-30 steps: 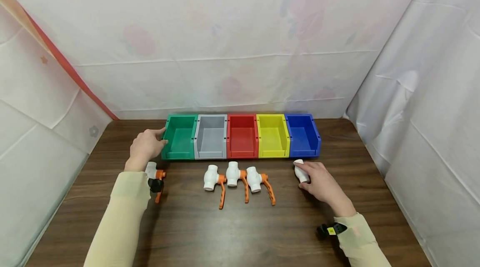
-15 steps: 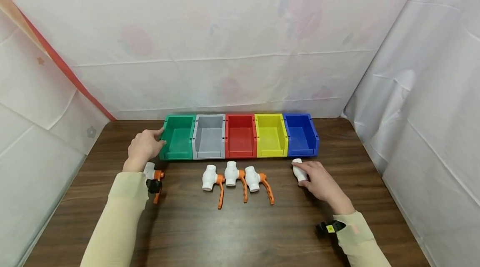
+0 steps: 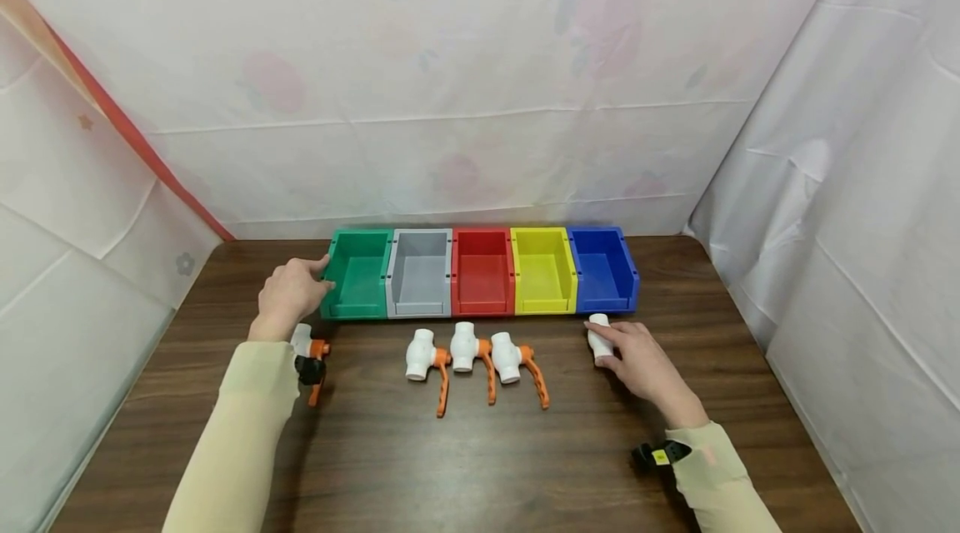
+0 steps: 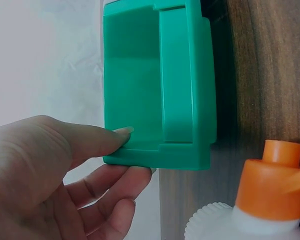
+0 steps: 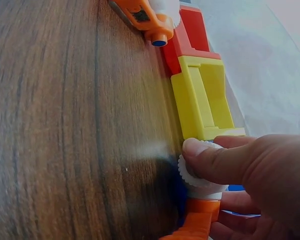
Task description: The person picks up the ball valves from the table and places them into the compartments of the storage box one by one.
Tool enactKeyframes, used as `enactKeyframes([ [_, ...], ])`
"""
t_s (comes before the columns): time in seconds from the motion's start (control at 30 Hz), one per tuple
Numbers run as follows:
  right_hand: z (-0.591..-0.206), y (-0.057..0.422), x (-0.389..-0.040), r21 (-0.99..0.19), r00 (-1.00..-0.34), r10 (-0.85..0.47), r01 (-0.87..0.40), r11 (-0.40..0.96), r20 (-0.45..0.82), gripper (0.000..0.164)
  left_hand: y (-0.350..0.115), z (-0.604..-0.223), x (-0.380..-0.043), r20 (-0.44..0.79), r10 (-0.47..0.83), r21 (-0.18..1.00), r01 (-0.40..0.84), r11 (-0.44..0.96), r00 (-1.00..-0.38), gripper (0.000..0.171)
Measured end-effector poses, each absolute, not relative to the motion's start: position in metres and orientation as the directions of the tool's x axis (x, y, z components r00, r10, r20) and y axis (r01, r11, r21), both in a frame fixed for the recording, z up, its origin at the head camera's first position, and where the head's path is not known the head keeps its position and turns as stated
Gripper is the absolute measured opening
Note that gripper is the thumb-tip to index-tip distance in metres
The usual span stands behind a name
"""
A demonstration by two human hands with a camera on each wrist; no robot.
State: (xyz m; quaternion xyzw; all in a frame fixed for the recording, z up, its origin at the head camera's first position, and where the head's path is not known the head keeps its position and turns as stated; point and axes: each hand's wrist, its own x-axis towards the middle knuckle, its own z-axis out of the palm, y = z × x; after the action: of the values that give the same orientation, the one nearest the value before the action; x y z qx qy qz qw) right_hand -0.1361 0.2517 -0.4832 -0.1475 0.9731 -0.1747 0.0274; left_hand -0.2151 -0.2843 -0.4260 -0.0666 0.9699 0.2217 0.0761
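Note:
At the left end of the bin row, my left hand pinches the side wall of the green bin. The thumb lies inside the wall and fingers are outside it. My right hand grips a white ball valve just in front of the blue bin. Its orange handle shows in the right wrist view but is hidden by the hand in the head view. Another ball valve lies below my left wrist, partly covered by the wrist camera.
Between the hands, three white ball valves with orange handles lie on the wooden table. Grey, red and yellow bins join the green and blue ones in a row. White curtains surround the table's back and sides.
The ball valve in my right hand has shifted very slightly toward the bins and turned a little. My left hand stays at the green bin's wall. The view has swayed slightly.

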Motion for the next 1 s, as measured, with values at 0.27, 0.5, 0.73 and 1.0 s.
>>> enactKeyframes([
  [0.27, -0.483, 0.25, -0.136, -0.35, -0.961, -0.273, -0.268, 0.897, 0.037, 0.052, -0.284, -0.425, -0.215, -0.192, -0.094, 0.428, -0.17, 0.888, -0.977, 0.061],
  [0.5, -0.48, 0.249, -0.137, -0.385, -0.972, -0.223, -0.232, 0.893, 0.07, 0.053, -0.285, -0.426, -0.214, -0.186, -0.092, 0.442, -0.167, 0.882, -0.978, 0.061],
  [0.73, -0.477, 0.249, -0.142, -0.423, -0.978, -0.198, -0.21, 0.882, 0.073, 0.056, -0.286, -0.427, -0.215, -0.186, -0.089, 0.442, -0.164, 0.882, -0.978, 0.061],
  [1.0, -0.471, 0.248, -0.149, -0.47, -0.979, -0.184, -0.202, 0.859, 0.083, 0.056, -0.286, -0.429, -0.216, -0.193, -0.091, 0.453, -0.171, 0.875, -0.977, 0.061],
])
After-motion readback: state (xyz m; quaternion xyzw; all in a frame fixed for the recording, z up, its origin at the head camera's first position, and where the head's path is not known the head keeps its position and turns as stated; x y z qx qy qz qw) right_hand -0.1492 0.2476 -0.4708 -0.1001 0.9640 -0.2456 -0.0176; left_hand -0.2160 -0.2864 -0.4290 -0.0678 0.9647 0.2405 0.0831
